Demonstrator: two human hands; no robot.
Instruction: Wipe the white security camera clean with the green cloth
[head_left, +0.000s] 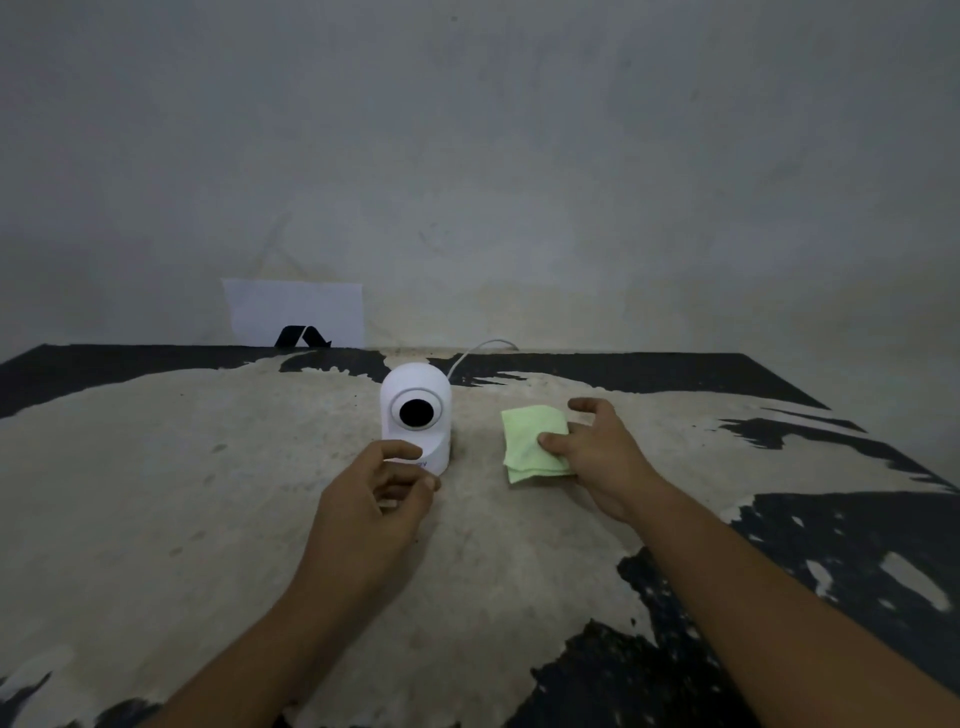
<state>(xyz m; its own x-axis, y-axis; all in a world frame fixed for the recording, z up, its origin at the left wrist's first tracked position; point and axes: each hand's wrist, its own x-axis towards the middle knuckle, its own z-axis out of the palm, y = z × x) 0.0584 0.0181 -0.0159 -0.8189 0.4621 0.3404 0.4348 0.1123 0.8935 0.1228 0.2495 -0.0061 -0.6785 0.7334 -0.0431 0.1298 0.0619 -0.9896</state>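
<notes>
From my head camera, the white camera (415, 415) stands upright near the middle of the worn table (208, 467), its dark round lens facing me. A white cable (475, 351) runs from behind it toward one o'clock, to the table's far edge.

My left hand (374, 499) sits just in front of the camera's base, at about six o'clock from it. The fingers are curled loosely with the thumb and forefinger a little apart, and they hold nothing; the forefinger overlaps the base, but I cannot tell whether it touches.

The green cloth (530, 441) lies folded on the table at three o'clock from the camera, near it but apart. My right hand (597, 457) rests on the cloth's right edge, fingers spread wide, thumb pressing the fabric.

At eleven o'clock, a white sheet (296, 306) with a black mark leans against the grey wall (519, 156).
</notes>
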